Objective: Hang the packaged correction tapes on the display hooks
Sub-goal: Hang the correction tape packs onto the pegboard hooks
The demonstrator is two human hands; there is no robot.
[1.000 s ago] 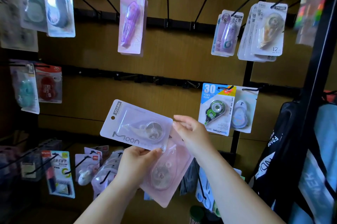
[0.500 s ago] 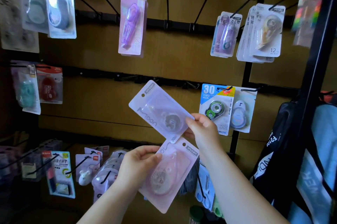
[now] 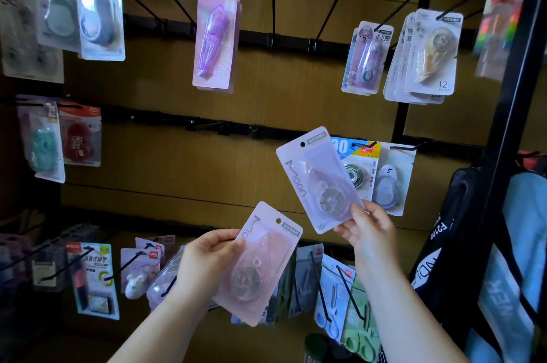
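My right hand (image 3: pixel 370 229) pinches the bottom corner of a lilac "Moon" correction tape pack (image 3: pixel 318 179), held upright with its punched hole at the top, just left of a blue "30" pack (image 3: pixel 356 167) hanging on a hook. My left hand (image 3: pixel 207 262) grips a pink "Moon" correction tape pack (image 3: pixel 260 262) lower down, tilted, hole toward the upper right. Bare black hooks (image 3: pixel 273 4) jut from the top rail above. The middle rail (image 3: pixel 207 126) also carries short hooks.
Other packs hang around: a purple pen-style tape pack (image 3: pixel 214 37) upper centre, white packs (image 3: pixel 426 55) upper right, a red pack (image 3: pixel 80 137) at left, and several packs on the lower row. A black upright post (image 3: pixel 509 114) and a dark bag (image 3: pixel 455 232) stand at right.
My right hand took the lilac pack off the pink one, lifted it up and to the right, and turned it upright. My left hand kept the pink pack low.
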